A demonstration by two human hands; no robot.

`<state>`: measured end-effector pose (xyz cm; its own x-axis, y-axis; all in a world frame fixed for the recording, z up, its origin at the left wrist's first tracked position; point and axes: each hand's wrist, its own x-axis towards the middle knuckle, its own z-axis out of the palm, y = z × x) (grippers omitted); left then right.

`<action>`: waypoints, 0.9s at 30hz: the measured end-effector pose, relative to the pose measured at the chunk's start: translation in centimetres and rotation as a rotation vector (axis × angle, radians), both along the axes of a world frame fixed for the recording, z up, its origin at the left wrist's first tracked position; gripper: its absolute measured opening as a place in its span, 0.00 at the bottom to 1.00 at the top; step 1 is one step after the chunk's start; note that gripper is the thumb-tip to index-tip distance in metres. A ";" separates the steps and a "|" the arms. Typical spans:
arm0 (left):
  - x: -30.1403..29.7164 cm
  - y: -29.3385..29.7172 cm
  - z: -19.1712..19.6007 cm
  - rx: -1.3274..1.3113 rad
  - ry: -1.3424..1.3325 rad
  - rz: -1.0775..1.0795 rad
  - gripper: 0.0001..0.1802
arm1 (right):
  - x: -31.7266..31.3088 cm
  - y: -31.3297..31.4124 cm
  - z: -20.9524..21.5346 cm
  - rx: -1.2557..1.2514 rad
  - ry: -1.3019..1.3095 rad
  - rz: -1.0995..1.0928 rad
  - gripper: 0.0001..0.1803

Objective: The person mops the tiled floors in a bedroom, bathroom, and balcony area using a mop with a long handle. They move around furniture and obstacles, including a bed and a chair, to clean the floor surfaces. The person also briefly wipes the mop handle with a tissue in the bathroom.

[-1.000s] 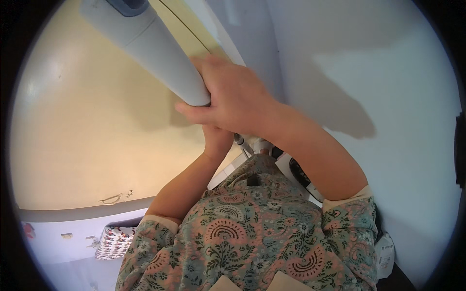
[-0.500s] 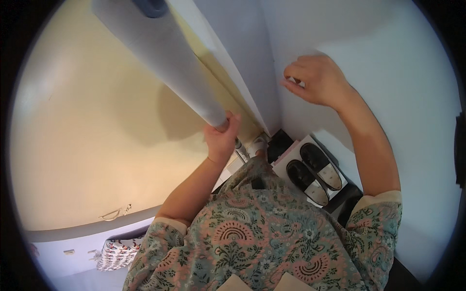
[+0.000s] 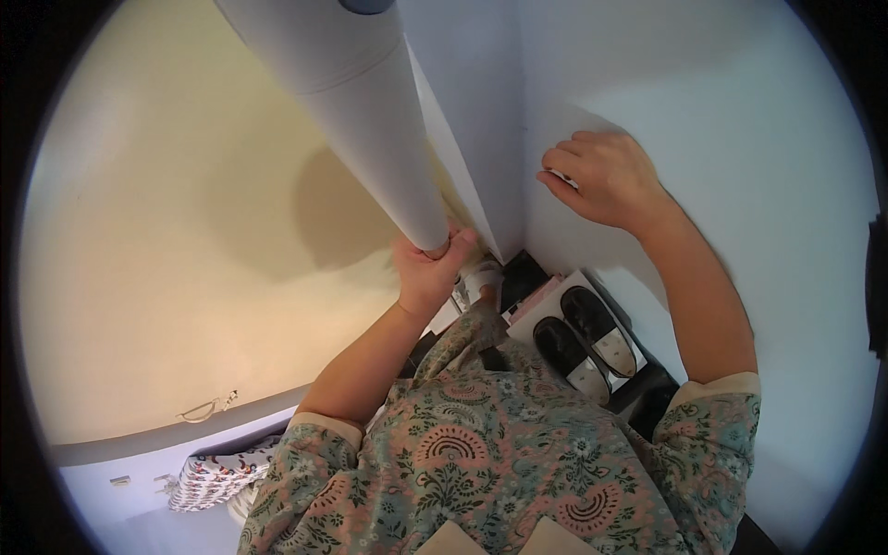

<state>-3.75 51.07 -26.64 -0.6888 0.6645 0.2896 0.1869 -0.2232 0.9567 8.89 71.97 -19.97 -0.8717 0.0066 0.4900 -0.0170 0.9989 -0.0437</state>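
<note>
A long pale grey tube [image 3: 361, 120] slants down from the top of the view. My left hand [image 3: 427, 270] is closed around its lower end, close to the corner where a cream surface [image 3: 166, 231] meets a white wall [image 3: 740, 139]. My right hand [image 3: 603, 178] rests against the white wall to the right of the corner, fingers curled in, apart from the tube. I see nothing clearly held in it. My patterned floral top [image 3: 481, 462] fills the bottom of the view.
A pair of black-and-white shoes [image 3: 583, 340] sits on a pale box on the floor below the corner. A metal handle [image 3: 208, 407] shows on the cream surface at lower left, with patterned cloth [image 3: 213, 476] beneath it.
My right hand let go of the tube and moved right onto the white wall. My left hand now holds the tube's lower end alone, and the shoes came into view.
</note>
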 end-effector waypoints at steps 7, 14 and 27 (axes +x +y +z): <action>-1.8 0.5 1.6 -0.075 -0.071 0.151 0.09 | 0.4 0.2 -0.5 0.008 0.000 -0.052 0.04; -1.9 -2.7 1.1 -0.043 -0.037 0.341 0.16 | 1.0 0.3 -0.4 -0.054 0.033 -0.052 0.04; -2.0 -7.1 1.3 0.082 -0.077 0.255 0.11 | -0.6 0.6 -0.5 0.054 -0.014 -0.029 0.04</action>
<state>-5.79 43.97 -25.35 -0.8528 0.4437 0.2755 0.1741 -0.2557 0.9509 8.33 72.57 -20.52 -0.8782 0.0054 0.4783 0.0118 0.9999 0.0105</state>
